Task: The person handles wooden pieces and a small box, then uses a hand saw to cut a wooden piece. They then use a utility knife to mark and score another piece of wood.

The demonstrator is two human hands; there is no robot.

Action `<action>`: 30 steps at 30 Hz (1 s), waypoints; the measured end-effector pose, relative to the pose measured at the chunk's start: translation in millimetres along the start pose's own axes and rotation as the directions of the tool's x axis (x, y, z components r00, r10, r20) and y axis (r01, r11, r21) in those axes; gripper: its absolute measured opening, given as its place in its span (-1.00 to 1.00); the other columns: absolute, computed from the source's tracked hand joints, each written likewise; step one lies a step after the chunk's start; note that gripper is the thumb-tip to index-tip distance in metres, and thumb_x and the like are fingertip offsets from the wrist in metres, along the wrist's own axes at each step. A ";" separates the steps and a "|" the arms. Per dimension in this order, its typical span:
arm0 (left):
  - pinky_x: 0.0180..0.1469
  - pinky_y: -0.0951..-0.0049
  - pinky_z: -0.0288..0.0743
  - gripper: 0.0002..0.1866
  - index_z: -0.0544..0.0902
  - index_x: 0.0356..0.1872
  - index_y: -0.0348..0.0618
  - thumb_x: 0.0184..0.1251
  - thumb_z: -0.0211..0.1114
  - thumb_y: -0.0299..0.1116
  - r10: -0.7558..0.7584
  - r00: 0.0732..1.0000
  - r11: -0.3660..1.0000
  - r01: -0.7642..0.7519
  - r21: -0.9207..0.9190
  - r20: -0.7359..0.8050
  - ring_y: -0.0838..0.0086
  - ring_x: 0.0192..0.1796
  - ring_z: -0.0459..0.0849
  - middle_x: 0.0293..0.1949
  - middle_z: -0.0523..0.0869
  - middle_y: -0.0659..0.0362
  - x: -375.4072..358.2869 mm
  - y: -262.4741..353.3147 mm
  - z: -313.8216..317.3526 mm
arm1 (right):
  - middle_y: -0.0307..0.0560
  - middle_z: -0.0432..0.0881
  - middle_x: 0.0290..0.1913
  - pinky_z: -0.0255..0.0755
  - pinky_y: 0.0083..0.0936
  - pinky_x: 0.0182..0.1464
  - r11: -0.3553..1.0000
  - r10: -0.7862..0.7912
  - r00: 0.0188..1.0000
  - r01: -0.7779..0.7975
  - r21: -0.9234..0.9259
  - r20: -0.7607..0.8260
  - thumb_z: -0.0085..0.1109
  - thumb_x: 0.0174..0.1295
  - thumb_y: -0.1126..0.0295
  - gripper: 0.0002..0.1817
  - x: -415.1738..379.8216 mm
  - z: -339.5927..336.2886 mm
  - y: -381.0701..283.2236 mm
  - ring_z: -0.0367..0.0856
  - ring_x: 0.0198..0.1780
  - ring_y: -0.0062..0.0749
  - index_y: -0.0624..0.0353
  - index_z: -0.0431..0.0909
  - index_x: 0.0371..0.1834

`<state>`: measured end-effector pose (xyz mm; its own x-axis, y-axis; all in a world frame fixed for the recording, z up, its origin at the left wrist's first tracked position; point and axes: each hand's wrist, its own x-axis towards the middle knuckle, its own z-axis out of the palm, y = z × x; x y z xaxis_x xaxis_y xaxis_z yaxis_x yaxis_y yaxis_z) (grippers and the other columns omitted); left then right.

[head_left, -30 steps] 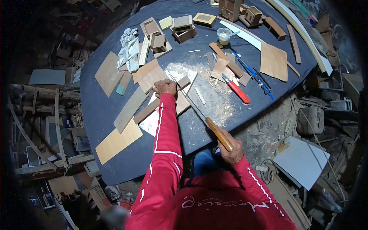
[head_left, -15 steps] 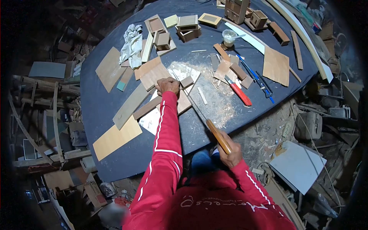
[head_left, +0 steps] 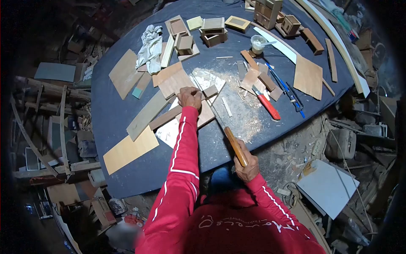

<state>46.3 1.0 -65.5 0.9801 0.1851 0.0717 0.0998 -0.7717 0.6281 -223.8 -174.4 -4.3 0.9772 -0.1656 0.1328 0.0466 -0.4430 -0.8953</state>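
Note:
My right hand (head_left: 247,164) is closed round the wooden handle of a handsaw (head_left: 233,143). Its thin blade runs up and left, across a narrow brown wooden strip (head_left: 165,117), just right of my left hand (head_left: 190,98). The left fingers are bent and pressed down on that strip, and part of it is hidden beneath them. Under the strip lie a light wooden board (head_left: 206,113) and a white, worn board (head_left: 167,134). A greyish plank (head_left: 146,115) and a pale panel (head_left: 130,150) lie to the left.
A red-handled knife (head_left: 267,105), blue clamp-like tool (head_left: 284,86) and wood scraps lie to the right. Further back stand a plastic cup (head_left: 258,43), small wooden boxes (head_left: 212,31) and a crumpled cloth (head_left: 149,51). Sawdust covers part of the dark tabletop (head_left: 203,148).
The saw and my right hand have moved forward and a little left, towards the strip. My left hand keeps its place on the wood. The whole view has shifted slightly.

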 end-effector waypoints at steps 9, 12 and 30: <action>0.15 0.12 0.30 -0.67 0.73 -0.10 -0.09 0.05 0.45 -0.31 0.359 0.933 0.933 -0.358 0.032 -0.031 0.11 0.05 0.45 -0.09 0.55 0.04 -23.5 -5.8 -10.1 | 0.18 0.63 -0.03 0.57 -0.30 -0.19 0.994 -0.043 0.999 0.045 0.098 -0.023 0.07 0.19 0.56 -0.41 9.1 -1.9 -6.6 0.71 -0.21 0.09 0.12 0.32 0.36; 0.14 0.12 0.30 -0.67 0.72 -0.09 -0.08 0.05 0.44 -0.33 0.384 0.922 0.923 -0.382 0.039 -0.061 0.12 0.04 0.46 -0.11 0.55 0.05 -20.8 -7.4 -10.0 | 0.17 0.64 0.00 0.57 -0.35 -0.12 1.000 0.006 1.000 -0.005 0.026 -0.025 0.07 0.20 0.56 -0.41 11.5 -0.8 -5.1 0.72 -0.14 0.05 0.14 0.33 0.37; 0.24 0.04 0.11 -0.91 0.77 -0.45 0.19 0.04 0.38 -0.15 -0.146 0.985 0.986 0.152 0.070 -0.089 0.24 0.13 0.46 -0.11 0.64 0.24 -2.2 20.1 1.1 | 0.02 0.68 -0.07 0.53 -0.54 -0.14 0.995 -0.030 1.000 0.030 0.098 -0.005 0.08 0.15 0.60 -0.41 10.9 -2.6 1.3 0.75 -0.20 -0.21 0.11 0.41 0.34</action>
<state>46.3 -15.6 -53.9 0.9360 0.3487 0.0480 0.2594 -0.7756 0.5755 -213.6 -179.1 -3.0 0.9744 -0.1567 0.1615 0.0960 -0.3596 -0.9281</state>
